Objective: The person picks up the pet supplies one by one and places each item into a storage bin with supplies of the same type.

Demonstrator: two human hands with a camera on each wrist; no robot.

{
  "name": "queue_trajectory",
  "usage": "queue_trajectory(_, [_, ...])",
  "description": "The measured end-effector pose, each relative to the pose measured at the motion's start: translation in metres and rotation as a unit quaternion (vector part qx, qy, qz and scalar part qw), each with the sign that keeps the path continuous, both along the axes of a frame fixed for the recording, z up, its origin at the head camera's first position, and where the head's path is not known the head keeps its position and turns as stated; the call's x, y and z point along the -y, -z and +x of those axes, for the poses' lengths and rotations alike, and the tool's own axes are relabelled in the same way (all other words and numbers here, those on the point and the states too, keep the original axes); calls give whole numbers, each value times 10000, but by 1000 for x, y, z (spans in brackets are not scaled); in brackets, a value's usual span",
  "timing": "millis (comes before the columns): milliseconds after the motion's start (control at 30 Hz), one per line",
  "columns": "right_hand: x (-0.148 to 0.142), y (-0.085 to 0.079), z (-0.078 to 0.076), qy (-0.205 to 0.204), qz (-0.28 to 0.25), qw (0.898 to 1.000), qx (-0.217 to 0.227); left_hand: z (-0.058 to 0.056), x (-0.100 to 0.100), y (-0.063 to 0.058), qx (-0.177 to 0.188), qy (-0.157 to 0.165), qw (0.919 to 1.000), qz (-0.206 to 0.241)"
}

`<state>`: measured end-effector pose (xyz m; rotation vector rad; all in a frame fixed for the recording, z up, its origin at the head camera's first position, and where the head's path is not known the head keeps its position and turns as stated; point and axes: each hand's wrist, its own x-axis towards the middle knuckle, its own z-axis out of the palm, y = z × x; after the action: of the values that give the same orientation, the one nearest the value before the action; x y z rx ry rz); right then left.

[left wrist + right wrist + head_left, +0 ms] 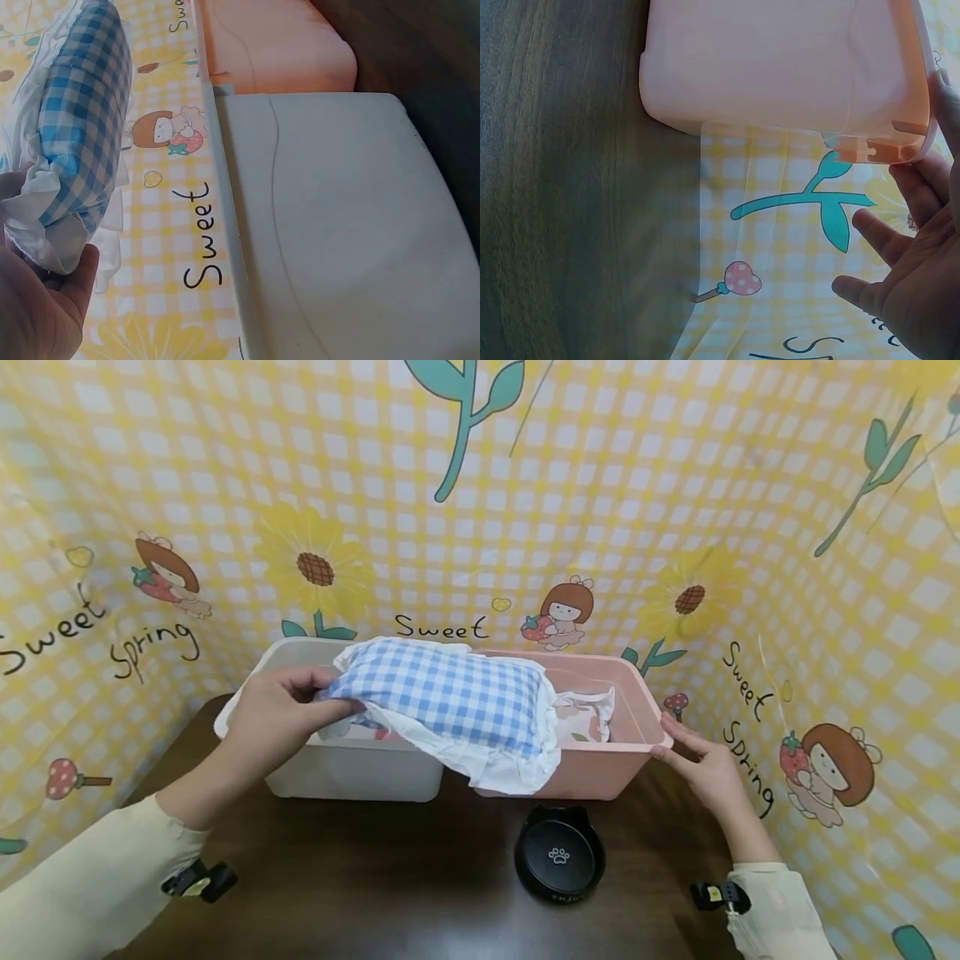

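Observation:
My left hand (277, 702) pinches one end of a small pillow (450, 689) in blue-and-white check with a white ruffled edge. The pillow hangs above two side-by-side bins, across their adjoining ends in the head view. The left bin is off-white (352, 777); the other is a pink bin (592, 774). At the pink bin's right front corner, my right hand (705, 764) holds the rim between thumb and forefinger, its other fingers spread away in the right wrist view. Inside the pink bin lies a white ruffled cloth item with a floral print (581, 722).
A black round bowl with ear shapes and a paw print (559, 856) stands on the dark wood table (360, 877) in front of the pink bin. Yellow checked fabric (450, 560) hangs behind the bins and at both sides. Pink-and-white material (363, 733) shows inside the off-white bin.

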<state>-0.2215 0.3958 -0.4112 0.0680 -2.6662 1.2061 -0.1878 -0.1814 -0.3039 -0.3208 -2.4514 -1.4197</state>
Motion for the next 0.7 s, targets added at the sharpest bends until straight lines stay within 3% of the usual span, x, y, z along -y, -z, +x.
queue_trajectory(100, [0,0,0,-7,-29,10000,-5,-8,-7,-3,-15,59,10000,20])
queue_trajectory(300, [1,-3,1,-59,-113,9999,1,-24,-22,-11,-486,61,9985,-228])
queue_trajectory(433, [1,-5,3,-84,-178,9998,-21,-32,-33,-17,-341,-89,9990,-287])
queue_trajectory(700, [1,-2,1,-31,-124,9999,-19,-51,-52,-21,-286,-56,9993,-229])
